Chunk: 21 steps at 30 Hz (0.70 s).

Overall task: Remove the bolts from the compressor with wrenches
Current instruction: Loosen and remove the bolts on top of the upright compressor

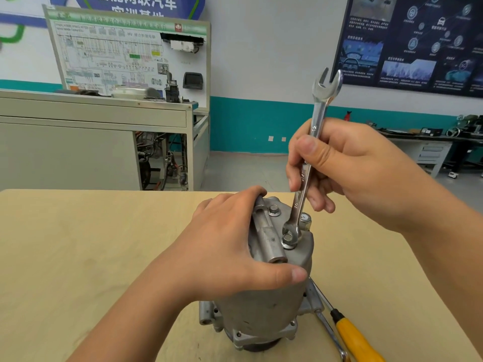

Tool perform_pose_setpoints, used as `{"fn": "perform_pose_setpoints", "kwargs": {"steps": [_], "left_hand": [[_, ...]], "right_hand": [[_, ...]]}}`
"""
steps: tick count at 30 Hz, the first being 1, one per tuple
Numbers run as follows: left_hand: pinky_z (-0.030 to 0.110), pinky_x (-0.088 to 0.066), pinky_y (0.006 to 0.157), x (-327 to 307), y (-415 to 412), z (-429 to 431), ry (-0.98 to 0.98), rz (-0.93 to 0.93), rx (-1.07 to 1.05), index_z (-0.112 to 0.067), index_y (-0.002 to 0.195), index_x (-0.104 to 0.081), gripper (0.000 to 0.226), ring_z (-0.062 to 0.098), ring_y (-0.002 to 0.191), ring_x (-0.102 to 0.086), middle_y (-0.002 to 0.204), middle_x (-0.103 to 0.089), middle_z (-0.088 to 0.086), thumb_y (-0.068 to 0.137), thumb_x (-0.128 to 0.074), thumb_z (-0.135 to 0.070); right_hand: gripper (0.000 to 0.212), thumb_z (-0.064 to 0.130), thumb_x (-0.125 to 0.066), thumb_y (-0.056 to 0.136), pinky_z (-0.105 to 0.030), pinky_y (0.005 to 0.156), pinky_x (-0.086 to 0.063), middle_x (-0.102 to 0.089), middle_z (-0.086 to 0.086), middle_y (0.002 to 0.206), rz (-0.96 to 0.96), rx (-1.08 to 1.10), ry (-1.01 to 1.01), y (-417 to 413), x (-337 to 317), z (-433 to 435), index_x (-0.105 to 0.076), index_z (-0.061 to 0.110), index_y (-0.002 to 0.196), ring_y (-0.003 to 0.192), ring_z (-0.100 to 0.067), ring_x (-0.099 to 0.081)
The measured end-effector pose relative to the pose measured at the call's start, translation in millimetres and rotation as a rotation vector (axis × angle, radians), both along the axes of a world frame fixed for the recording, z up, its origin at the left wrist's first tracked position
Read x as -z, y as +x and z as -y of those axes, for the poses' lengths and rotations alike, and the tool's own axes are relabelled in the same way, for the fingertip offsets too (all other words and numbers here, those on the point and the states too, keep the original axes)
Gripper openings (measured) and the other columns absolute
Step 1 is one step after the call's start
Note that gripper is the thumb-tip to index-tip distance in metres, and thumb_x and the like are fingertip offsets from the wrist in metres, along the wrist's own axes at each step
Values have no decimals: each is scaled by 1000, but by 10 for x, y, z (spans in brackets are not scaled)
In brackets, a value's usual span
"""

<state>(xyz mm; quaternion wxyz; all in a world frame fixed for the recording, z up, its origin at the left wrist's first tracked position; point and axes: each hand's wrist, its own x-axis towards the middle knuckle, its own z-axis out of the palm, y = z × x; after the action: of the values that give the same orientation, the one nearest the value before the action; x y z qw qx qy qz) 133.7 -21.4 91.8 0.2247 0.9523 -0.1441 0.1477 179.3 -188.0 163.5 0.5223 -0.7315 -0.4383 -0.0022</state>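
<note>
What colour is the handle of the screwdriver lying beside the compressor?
The screwdriver handle is yellow with a black collar; head view.

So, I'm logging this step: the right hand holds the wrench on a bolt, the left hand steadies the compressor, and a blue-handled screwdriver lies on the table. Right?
No: the head view shows the screwdriver handle is yellow, not blue. The rest stands: the right hand holds the wrench on a bolt and the left hand steadies the compressor.
</note>
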Motion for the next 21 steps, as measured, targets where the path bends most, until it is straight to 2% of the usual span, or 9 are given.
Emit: {"fn": "perform_pose_setpoints", "kwargs": {"steps": [4, 6, 10, 13, 17, 21], "left_hand": [[24, -30, 98, -4, -3, 13, -10, 14, 8, -39, 138, -19, 111, -5, 105, -29, 110, -30, -30, 41, -40, -88], [28, -33, 99, -12, -6, 16, -23, 18, 12, -37, 138, -25, 110, -1, 108, -34, 114, -36, -27, 42, -41, -88], [27, -33, 90, -25, -9, 18, -28, 28, 21, -35, 127, -35, 99, 0, 96, -34, 100, -37, -31, 43, -41, -87], [25, -32, 87, -26, -7, 17, -17, 35, 27, -36, 122, -34, 94, -1, 92, -32, 96, -34, -35, 43, -40, -87], [25, -30, 83, -26, 3, 20, -20, 34, 29, -34, 113, -33, 87, 1, 88, -31, 91, -32, -34, 43, -39, -86], [27, -32, 92, -22, 12, 20, -6, 30, 15, -34, 131, -30, 103, -1, 94, -31, 99, -33, -30, 44, -45, -87]], "right_hand": [[24, 21, -41, 96, -20, 32, -36, -67, -6, 67, 42, 24, -84, -12, -55, -21, -58, 6, 91, 33, -11, -46], [21, 18, -40, 98, -20, 32, -36, -68, -6, 66, 53, 22, -103, -17, -69, -66, -58, 8, 93, 31, -11, -46], [12, 13, -40, 98, -21, 31, -38, -60, -6, 58, 34, -31, -103, -52, -67, -164, -50, 14, 90, 31, -15, -48], [16, 21, -42, 98, -21, 33, -37, -58, -4, 58, 42, -70, -98, -87, -57, -143, -46, 16, 83, 34, -13, -46], [34, 40, -38, 89, -14, 43, -36, -54, -7, 61, 128, -88, -75, -186, 43, -68, -47, 10, 78, 41, -7, -44], [36, 48, -33, 86, -13, 50, -37, -50, -3, 59, 159, -61, 48, -213, 187, 14, -47, 19, 71, 49, -8, -44]]}}
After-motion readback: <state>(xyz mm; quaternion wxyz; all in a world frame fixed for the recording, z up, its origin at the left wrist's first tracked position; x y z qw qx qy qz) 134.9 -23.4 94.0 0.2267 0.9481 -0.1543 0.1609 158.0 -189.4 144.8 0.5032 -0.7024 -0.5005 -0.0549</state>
